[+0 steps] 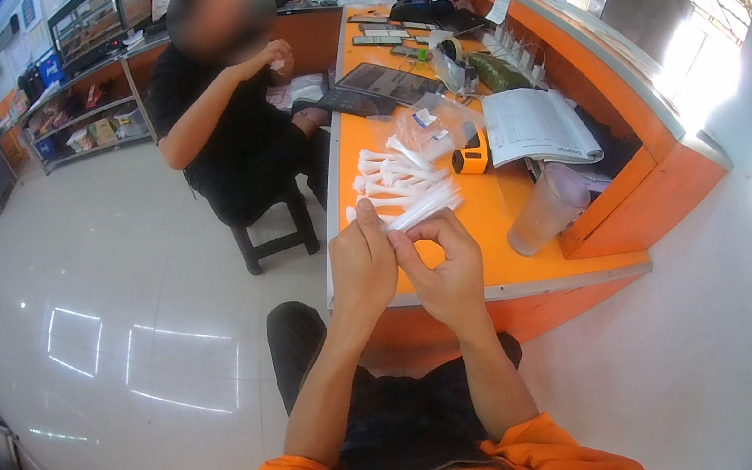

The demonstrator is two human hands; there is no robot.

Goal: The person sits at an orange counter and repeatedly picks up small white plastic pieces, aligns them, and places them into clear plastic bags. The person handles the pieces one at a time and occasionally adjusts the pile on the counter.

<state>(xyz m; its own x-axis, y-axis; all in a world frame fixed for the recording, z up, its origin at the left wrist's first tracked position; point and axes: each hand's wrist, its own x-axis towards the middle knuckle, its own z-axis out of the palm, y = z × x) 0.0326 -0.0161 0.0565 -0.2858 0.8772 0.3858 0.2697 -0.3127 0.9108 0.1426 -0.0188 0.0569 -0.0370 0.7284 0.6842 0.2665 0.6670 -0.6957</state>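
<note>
Close above the near end of the orange table [496, 266], my left hand [363, 264] and my right hand [446, 268] meet, thumbs side by side. Pinched between them is a thin, folded white plastic strip [430, 206], possibly a flattened bag; it sticks out past my fingers to the upper right. Both hands are closed, and some fingertips are hidden behind it. Just beyond lie several similar white strips [382, 176] with bunched, knotted-looking ends. A clear plastic bag [428, 127] with a blue-and-white label rests behind them.
A yellow-and-black tape measure [471, 156], an open booklet [538, 124] and a frosted tumbler [547, 209] stand to the right. Farther back lie a dark tablet-like panel [388, 82] and phones. Another person [219, 113] sits on a black stool [274, 230] at the left, hands raised.
</note>
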